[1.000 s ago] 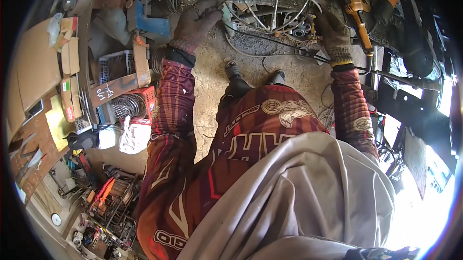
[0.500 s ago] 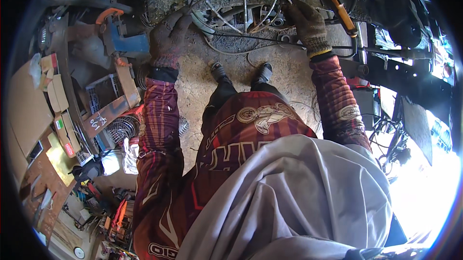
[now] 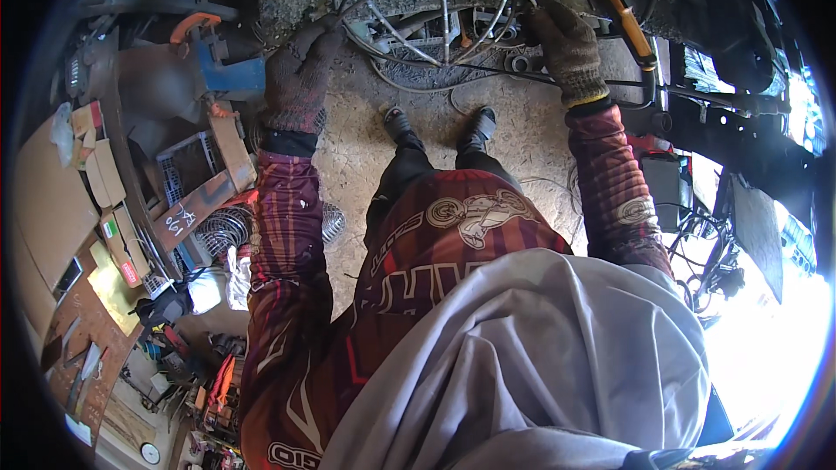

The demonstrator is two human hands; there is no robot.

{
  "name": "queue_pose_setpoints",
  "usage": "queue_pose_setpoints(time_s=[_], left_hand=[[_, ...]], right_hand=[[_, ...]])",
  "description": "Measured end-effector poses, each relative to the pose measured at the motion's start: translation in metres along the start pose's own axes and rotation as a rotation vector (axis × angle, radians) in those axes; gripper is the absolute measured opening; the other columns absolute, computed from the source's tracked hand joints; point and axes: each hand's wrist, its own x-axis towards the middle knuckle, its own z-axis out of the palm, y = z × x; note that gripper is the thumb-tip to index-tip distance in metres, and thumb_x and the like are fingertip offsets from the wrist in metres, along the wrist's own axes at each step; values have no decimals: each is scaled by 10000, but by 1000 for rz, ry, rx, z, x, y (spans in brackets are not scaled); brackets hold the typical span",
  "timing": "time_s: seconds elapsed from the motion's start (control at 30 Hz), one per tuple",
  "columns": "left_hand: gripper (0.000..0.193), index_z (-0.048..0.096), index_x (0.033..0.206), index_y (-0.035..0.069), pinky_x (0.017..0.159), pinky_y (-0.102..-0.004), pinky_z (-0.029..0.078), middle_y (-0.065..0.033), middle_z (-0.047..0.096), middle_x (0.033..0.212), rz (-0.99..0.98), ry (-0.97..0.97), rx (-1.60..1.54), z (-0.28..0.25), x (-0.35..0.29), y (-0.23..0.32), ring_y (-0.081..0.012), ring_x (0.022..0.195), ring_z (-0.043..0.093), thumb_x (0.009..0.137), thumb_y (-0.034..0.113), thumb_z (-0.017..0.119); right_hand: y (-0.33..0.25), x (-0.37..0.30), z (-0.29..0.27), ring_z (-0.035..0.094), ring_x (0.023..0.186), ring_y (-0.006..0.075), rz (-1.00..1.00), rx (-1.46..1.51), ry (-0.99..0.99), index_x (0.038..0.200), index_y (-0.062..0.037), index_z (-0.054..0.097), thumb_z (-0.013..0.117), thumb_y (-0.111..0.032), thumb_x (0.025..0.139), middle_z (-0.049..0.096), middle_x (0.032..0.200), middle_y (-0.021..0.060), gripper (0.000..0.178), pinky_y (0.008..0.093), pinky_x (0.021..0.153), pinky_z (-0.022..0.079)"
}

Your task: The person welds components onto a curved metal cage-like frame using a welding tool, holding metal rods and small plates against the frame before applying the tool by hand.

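A round cage of bent metal rods with several hoops stands at the top of the view, above a workbench surface. My left hand, in a dark dirty knit glove, is closed on the hoop at the cage's left side. At the right side my right hand, gloved in grey-brown knit with a yellow cuff edge, has its fingers curled around the same hoop. The fingertips of both hands are partly hidden in shadow. Through the rods, metal parts show on a shelf below the bench edge.
An orange power tool lies right of the cage. A blue clamp-like tool with an orange part is at the left. Coiled wire and cardboard boxes are further left. Black cables hang at the right. Thin cable crosses below the bench edge.
The cage's near hoop sits slightly lower and wider in view, and my right hand has shifted a little right with it. Both hands keep their hold.
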Motion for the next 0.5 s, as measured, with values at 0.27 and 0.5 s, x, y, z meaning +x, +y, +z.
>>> queue_pose_setpoints(time_s=[0.27, 0.5], left_hand=[[306, 684, 1233, 17, 921, -283, 513, -85, 712, 1168, -53, -142, 20, -6, 1, 10, -134, 1067, 649, 940, 101, 713], [249, 703, 1186, 10, 880, -284, 527, -85, 742, 1084, 115, -47, 198, 8, 1, 21, -132, 975, 673, 948, 80, 703]], right_hand=[[6, 1, -1, 699, 859, 131, -18, -36, 31, 1273, -7, 658, 629, -228, 999, 738, 998, 84, 353, 279, 765, 560], [12, 0, 9, 664, 830, 99, 11, 156, 110, 1283, -17, 659, 643, -203, 991, 728, 983, 55, 346, 261, 751, 546]])
